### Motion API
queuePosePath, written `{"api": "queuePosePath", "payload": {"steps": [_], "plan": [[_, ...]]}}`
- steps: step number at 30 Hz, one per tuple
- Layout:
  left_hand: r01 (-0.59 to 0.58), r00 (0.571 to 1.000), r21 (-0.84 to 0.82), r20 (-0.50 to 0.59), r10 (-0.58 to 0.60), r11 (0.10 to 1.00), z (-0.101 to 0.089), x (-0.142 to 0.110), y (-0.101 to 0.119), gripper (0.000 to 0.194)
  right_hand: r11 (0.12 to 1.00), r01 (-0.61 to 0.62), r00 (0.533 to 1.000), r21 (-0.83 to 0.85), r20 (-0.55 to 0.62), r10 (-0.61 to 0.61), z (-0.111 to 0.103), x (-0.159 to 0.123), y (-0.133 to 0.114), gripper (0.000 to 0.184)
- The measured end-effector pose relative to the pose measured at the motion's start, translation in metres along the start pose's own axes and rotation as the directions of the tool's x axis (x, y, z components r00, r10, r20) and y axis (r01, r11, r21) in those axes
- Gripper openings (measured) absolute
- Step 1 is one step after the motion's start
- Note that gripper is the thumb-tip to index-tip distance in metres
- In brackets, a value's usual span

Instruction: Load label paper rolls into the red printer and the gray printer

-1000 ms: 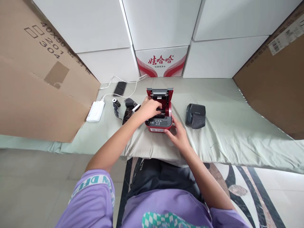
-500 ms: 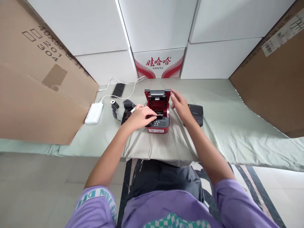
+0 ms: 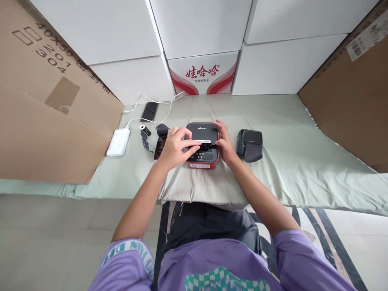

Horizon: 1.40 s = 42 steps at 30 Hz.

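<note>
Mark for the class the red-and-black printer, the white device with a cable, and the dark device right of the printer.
Red-and-black printer [image 3: 205, 133], head view: its black lid.
White device [image 3: 118, 142], head view: its upper face.
Dark device [image 3: 250, 139], head view: its upper face.

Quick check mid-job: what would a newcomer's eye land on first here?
First, the red-and-black printer in the middle of the cloth, with the left hand and right hand at it. Next, the red-lettered white box behind it, then the brown cartons towering at both sides.
</note>
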<state>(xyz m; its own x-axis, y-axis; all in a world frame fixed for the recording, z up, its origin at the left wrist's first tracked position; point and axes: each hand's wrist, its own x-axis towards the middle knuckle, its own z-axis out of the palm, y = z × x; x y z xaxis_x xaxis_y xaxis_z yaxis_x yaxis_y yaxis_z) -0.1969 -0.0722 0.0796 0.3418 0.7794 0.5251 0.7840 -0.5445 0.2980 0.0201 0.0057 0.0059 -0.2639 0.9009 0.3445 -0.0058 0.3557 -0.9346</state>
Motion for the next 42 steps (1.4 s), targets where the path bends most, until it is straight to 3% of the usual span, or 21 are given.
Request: {"api": "queuePosePath", "payload": {"steps": [3,5,7,10,11,13,21,26,31,34,39,42], "plan": [[0.149,0.986,-0.128,-0.051,-0.156,0.981,0.009,0.001,-0.011,0.025,0.996,-0.057,0.997,0.073,0.047,0.053,0.004,0.001,0.010,0.081],[0.306,0.944,-0.283,-0.030,-0.327,0.909,0.019,0.001,-0.023,0.037,0.988,-0.082,0.994,0.128,0.076,0.073,0.004,0.001,0.012,0.091],[0.451,0.874,-0.496,0.079,-0.479,0.742,0.031,0.000,-0.036,0.055,0.977,-0.096,0.993,0.192,0.081,0.081,0.003,0.002,0.011,0.097],[0.540,0.781,-0.749,0.275,-0.561,0.384,0.045,-0.004,-0.046,0.076,0.958,-0.107,0.993,0.266,0.079,0.089,0.002,0.003,0.009,0.100],[0.537,0.766,-0.791,0.310,-0.564,0.294,0.048,-0.005,-0.046,0.079,0.954,-0.110,0.993,0.279,0.082,0.090,0.002,0.003,0.009,0.101],[0.516,0.758,-0.833,0.335,-0.560,0.199,0.051,-0.006,-0.042,0.083,0.951,-0.107,0.993,0.290,0.087,0.086,0.001,0.003,0.008,0.101],[0.451,0.792,-0.872,0.291,-0.537,0.192,0.056,-0.011,-0.035,0.085,0.971,-0.108,0.990,0.213,0.113,0.086,0.000,0.003,0.009,0.102],[0.450,0.758,-0.879,0.284,-0.588,0.156,0.058,-0.014,-0.033,0.081,0.993,-0.063,0.993,0.102,0.101,0.053,-0.002,0.000,0.013,0.101],[0.455,0.708,-0.872,0.230,-0.668,0.182,0.056,-0.032,-0.026,0.076,0.996,-0.083,0.992,0.009,0.092,0.082,-0.001,-0.002,0.013,0.097],[0.445,0.731,-0.869,0.215,-0.648,0.214,0.054,-0.044,-0.018,0.074,0.996,-0.088,0.995,0.010,0.041,0.088,0.003,-0.002,0.012,0.090],[0.436,0.769,-0.870,0.226,-0.598,0.232,0.052,-0.053,-0.007,0.069,0.971,-0.236,0.954,-0.036,-0.196,0.225,0.008,-0.018,-0.003,0.062],[0.425,0.782,-0.875,0.225,-0.581,0.234,0.054,-0.054,-0.004,0.067,0.968,-0.244,0.963,-0.062,-0.130,0.235,0.006,-0.044,-0.017,0.060]]}}
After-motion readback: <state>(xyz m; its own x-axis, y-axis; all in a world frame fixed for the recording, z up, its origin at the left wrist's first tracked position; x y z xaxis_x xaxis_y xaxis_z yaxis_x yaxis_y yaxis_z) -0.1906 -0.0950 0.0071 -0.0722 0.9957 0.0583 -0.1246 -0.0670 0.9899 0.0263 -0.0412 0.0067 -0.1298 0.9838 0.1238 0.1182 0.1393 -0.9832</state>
